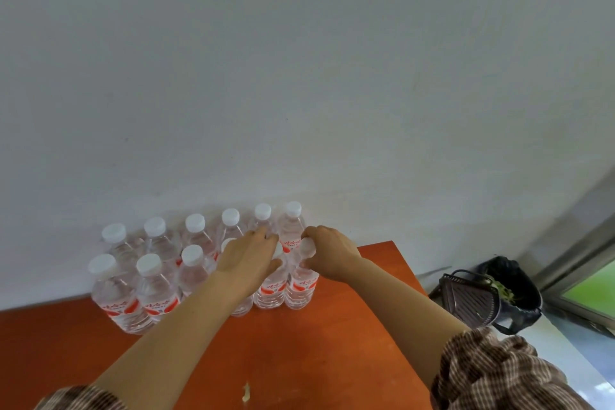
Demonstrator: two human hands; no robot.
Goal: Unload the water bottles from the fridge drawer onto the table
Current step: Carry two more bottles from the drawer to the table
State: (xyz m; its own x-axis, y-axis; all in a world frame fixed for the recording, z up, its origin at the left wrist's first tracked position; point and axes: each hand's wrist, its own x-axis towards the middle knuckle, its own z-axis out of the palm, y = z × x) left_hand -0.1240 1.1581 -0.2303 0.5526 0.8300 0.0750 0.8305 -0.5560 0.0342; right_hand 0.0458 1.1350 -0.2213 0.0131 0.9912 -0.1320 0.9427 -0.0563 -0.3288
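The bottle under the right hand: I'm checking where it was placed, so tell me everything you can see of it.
The bottle under the right hand is clear plastic with a white screw cap and a red-and-white label around its middle. It stands upright on the orange table, at the right end of the front row, close beside the next bottle. The right hand has its grip around the cap and neck. Whether it is full cannot be told.

White wall, black bin, dark dustpan
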